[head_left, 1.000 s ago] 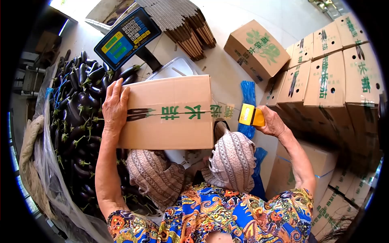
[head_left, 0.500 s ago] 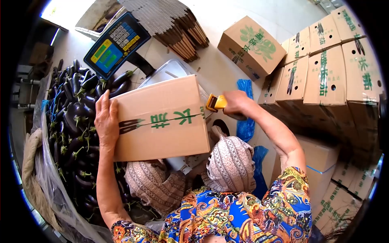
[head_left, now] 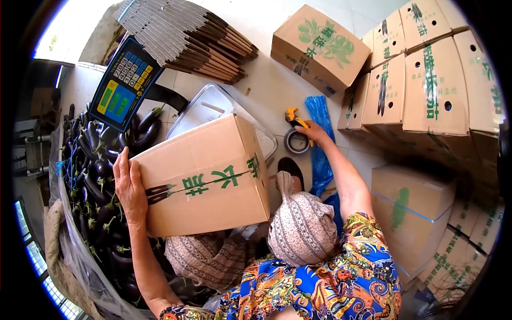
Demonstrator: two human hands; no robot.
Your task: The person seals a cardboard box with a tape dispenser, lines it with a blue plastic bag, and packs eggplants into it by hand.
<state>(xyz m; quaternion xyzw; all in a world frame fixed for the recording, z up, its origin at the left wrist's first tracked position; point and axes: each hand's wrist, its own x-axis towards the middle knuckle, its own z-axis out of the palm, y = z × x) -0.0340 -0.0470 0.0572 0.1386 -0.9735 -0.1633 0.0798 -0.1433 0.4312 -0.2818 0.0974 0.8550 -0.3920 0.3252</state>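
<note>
A cardboard box [head_left: 205, 170] with green characters and a dark eggplant print lies tilted in front of me, partly over the scale's metal platform [head_left: 205, 101]. My left hand [head_left: 130, 184] grips its left end, fingers along the edge. Beyond the box's right end, my right hand [head_left: 318, 133] is closed on a tape dispenser [head_left: 292, 118]. Its orange-yellow head points away from me and a grey tape roll hangs below. A strip of clear tape along the box cannot be made out for certain.
Eggplants [head_left: 98, 170] fill a plastic-lined heap at left, beside the scale display [head_left: 121, 85]. Flattened cartons [head_left: 186, 42] stand at the back. Another printed box [head_left: 320, 48] sits beyond, and stacked boxes [head_left: 434, 90] line the right. Blue plastic [head_left: 320, 154] lies on the floor.
My right hand has drawn the tape dispenser away from the box's right end, and the dispenser has turned. The box appears lower and further left, with my left hand still on it.
</note>
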